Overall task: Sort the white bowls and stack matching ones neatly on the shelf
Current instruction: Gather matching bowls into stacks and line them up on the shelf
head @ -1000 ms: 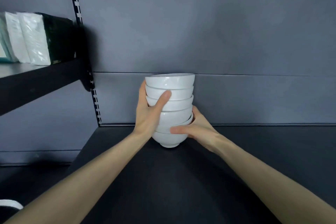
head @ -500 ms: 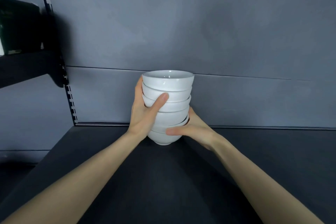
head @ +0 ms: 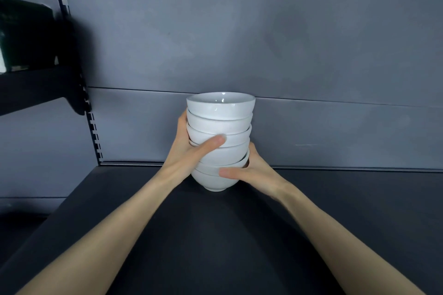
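A stack of several matching white bowls (head: 220,127) stands upright near the back of the dark shelf (head: 335,211), its foot on or just above the surface. My left hand (head: 189,153) grips the stack's left side, thumb across the middle bowls. My right hand (head: 249,170) holds the lower right side, thumb pressed on the bottom bowls. The fingers of both hands are hidden behind the stack.
A grey back wall (head: 287,43) rises right behind the bowls. A slotted upright rail (head: 92,127) runs down the left. A higher black shelf (head: 36,88) at left carries a dark packet (head: 24,36). The shelf's left edge drops away at lower left.
The view has swung slightly, so the left shelf and rail shifted in the frame. The stack stays between both hands, a little nearer the shelf surface.
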Motion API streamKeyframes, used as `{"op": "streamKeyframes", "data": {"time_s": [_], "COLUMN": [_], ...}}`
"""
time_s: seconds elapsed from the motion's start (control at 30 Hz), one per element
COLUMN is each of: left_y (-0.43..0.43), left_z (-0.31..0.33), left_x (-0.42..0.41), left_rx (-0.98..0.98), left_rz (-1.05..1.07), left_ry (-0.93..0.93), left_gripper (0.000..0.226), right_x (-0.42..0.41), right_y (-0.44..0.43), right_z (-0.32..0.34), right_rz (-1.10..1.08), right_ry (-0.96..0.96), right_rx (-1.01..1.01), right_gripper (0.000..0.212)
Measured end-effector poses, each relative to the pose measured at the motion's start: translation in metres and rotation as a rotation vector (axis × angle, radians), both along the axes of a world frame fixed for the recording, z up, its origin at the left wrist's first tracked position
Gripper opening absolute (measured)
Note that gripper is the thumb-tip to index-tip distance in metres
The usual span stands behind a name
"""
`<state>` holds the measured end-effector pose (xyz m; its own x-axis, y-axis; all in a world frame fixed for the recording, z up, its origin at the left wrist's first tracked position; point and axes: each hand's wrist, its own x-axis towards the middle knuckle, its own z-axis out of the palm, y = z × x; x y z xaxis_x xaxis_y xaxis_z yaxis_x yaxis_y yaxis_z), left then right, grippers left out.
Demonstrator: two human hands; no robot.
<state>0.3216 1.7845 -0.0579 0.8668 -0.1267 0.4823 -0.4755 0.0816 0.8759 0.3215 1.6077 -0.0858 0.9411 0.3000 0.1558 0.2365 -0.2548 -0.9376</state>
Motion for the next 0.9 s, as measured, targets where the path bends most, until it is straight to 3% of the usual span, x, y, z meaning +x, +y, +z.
{"op": "streamKeyframes", "data": {"time_s": [0.4,0.53,0.7,0.9], "left_y": [0.000,0.010,0.040,0.044], "left_z": [0.000,0.006,0.014,-0.011], "left_x": [-0.005,-0.004,0.003,-0.001], "left_rx": [0.055,0.125,0.207,0.345], "left_rz": [0.029,-0.057,-0.141,-0.188], "left_ry": [0.034,0.069,0.158,0.273], "left_gripper": [0.069,0.083,0.090,0.091], "right_x": [-0.004,-0.011,-0.016,-0.014], "right_y": [0.000,0.000,-0.017,-0.022], "right_z": [-0.001,0.010,0.029,0.050], "right_rz": [0.000,0.026,0.090,-0.091], "right_ry": [0.000,-0.003,0.022,-0.058], "right_rx": [-0.012,-0.076,-0.154,-0.059], "right_gripper": [0.109,0.080,0.058,0.086]}}
